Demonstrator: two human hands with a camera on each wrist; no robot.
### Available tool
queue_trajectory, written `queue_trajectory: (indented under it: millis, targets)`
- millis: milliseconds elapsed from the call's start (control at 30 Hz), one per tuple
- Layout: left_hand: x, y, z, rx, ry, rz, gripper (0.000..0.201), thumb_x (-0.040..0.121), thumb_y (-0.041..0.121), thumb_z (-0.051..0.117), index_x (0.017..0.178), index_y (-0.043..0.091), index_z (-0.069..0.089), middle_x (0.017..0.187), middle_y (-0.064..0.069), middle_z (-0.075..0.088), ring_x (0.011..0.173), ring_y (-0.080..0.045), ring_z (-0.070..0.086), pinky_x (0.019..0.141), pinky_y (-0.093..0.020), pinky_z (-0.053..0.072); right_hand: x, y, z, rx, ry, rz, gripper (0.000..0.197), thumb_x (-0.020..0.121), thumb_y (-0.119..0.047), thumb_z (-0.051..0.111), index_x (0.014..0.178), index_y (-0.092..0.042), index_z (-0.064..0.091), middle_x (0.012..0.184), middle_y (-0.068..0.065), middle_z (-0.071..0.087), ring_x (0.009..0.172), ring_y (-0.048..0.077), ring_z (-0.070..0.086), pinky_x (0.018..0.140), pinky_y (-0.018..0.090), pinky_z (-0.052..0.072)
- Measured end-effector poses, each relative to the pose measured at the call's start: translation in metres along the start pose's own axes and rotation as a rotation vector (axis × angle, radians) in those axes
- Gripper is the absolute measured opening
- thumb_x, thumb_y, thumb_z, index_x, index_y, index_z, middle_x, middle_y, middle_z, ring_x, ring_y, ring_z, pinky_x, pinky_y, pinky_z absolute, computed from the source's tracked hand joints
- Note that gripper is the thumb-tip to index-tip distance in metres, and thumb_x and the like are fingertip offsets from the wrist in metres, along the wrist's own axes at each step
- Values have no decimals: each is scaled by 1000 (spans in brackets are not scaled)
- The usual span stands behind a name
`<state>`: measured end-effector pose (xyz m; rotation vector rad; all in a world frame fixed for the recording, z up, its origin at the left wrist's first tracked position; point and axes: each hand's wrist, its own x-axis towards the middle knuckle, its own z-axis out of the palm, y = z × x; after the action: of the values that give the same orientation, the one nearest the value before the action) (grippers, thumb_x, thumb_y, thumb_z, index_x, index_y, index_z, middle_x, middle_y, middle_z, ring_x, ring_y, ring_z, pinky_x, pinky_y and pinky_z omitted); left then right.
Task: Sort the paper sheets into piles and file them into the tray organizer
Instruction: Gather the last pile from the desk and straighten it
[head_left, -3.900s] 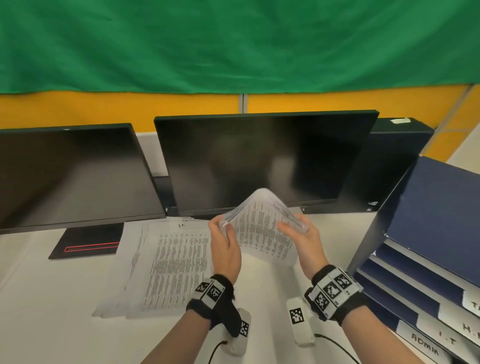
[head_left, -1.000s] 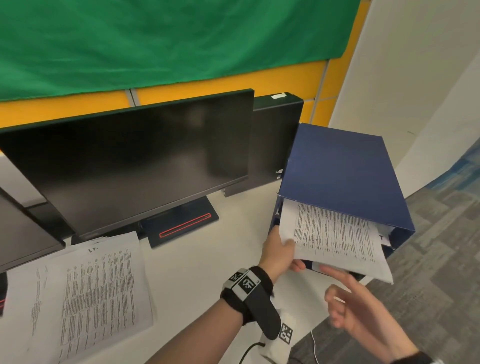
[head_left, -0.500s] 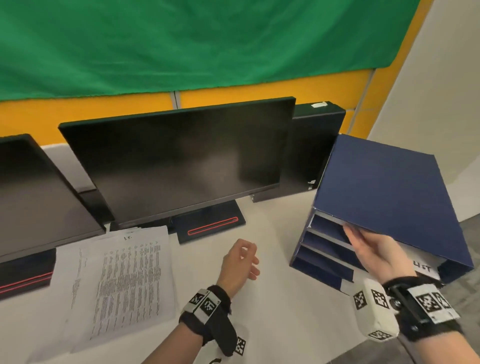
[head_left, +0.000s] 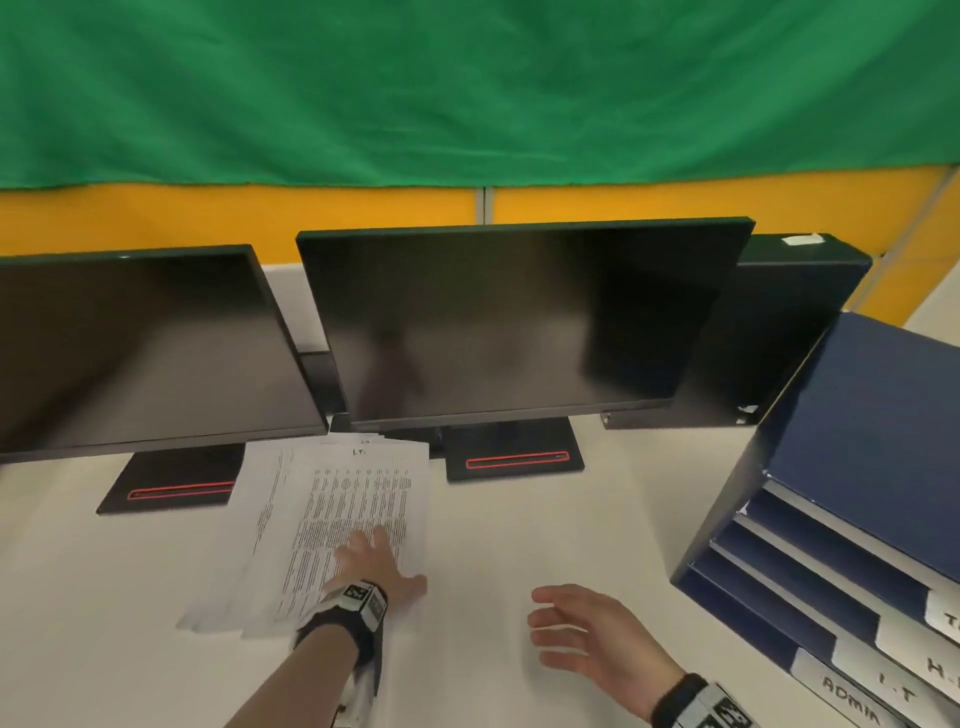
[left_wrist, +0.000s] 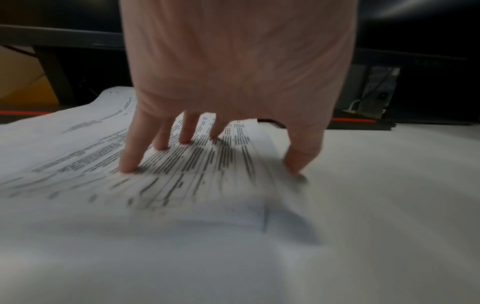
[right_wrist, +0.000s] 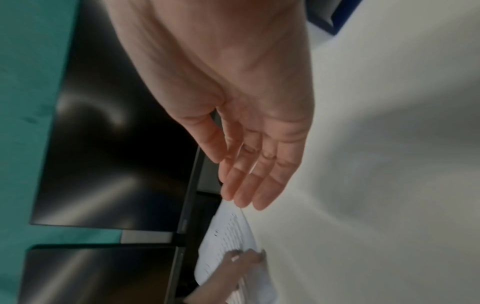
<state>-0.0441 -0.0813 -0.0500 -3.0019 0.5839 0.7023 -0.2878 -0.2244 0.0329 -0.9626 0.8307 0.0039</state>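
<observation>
Head view: nearest the front edge of the tabletop (head_left: 519, 525), the right hand (head_left: 587, 636) is seen hovering with its fingers loosely spread and nothing held. Just beyond and to its left, the left hand (head_left: 374, 566) is laid on the near right part of the paper stack (head_left: 332, 519), fingers spread straight and fingertips (left_wrist: 130, 166) pressed onto the top printed sheet, with the thumb set at the stack's right edge. The stack is fanned slightly, its long axis running from the front edge toward the monitors (head_left: 509, 322). The sheets lie directly under the left fingers, while the right hand is kept apart from them; the left hand is judged the nearer for lifting the next sheet. Farther off, along the right edge, the blue tray organizer (head_left: 852, 499) is placed with its labelled slots turned toward the person.
</observation>
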Motion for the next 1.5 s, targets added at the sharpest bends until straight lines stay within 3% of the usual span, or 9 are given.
queue_trajectory:
  millis: [167, 300, 567, 767, 900, 1000, 1100, 1233, 1500]
  targets:
    - [9, -2, 1, 210, 82, 27, 80, 80, 22, 64, 142, 16, 15, 139, -11, 26, 125, -30, 33, 96, -46, 49, 25, 8, 16, -106, -12, 60, 21, 91, -13, 53, 103, -4, 68, 88, 14, 68, 80, 28, 65, 72, 37, 53]
    - [13, -14, -2, 238, 182, 117, 55, 89, 4, 48, 138, 18, 28, 136, -10, 34, 118, -26, 42, 90, -31, 50, 34, 13, 13, -141, 23, 90, 19, 92, -14, 52, 98, -7, 69, 86, 13, 68, 78, 27, 65, 69, 35, 54]
    - [7, -22, -20, 97, 192, 184, 43, 90, 2, 42, 131, 14, 36, 118, -7, 51, 103, -23, 56, 83, -30, 50, 39, 23, -3, -147, 60, 112, 19, 89, -14, 54, 100, -6, 68, 85, 13, 67, 76, 27, 64, 67, 33, 52]
    - [-69, 39, -8, -204, 80, 297, 60, 86, -1, 40, 142, 15, 27, 132, -9, 49, 121, -27, 49, 101, -33, 40, 55, 32, -6, -174, 113, 116, 35, 87, -28, 59, 114, -6, 61, 92, 9, 67, 82, 26, 63, 69, 33, 51]
    - [-111, 72, 0, -407, -159, 468, 53, 87, 42, 52, 133, 19, 37, 118, -3, 57, 111, -22, 55, 95, -32, 44, 69, 33, -7, -98, 218, 101, 50, 96, -48, 38, 123, -10, 52, 100, 11, 65, 87, 29, 63, 74, 37, 49]
    - [-96, 65, 1, -514, -110, 380, 65, 82, 72, 30, 122, 23, 47, 114, 1, 62, 100, -15, 59, 93, -36, 46, 73, 25, -12, -80, 295, 101, 60, 97, -50, 30, 139, -7, 40, 129, 17, 56, 115, 34, 54, 97, 41, 41]
    - [-58, 26, -2, -340, 132, 93, 51, 91, 55, 32, 126, 20, 43, 127, -5, 49, 113, -22, 48, 99, -43, 40, 82, 19, -14, -202, 370, 103, 62, 99, -46, 27, 148, -8, 24, 151, 14, 33, 136, 32, 35, 106, 38, 32]
    - [-29, -11, -3, -390, 40, -310, 49, 87, 29, 49, 128, 7, 35, 131, -15, 35, 120, -32, 36, 101, -44, 34, 89, 19, -11, -419, 439, 65, 47, 100, -17, 26, 146, -6, 21, 151, 14, 30, 137, 31, 32, 113, 37, 27]
    - [-23, 14, 3, -787, -120, -286, 50, 85, 17, 48, 129, 2, 31, 127, -20, 48, 113, -38, 51, 97, -44, 45, 113, 21, 28, -647, 403, 156, 62, 89, -15, 43, 146, -10, 19, 146, 18, 33, 130, 35, 38, 108, 42, 37]
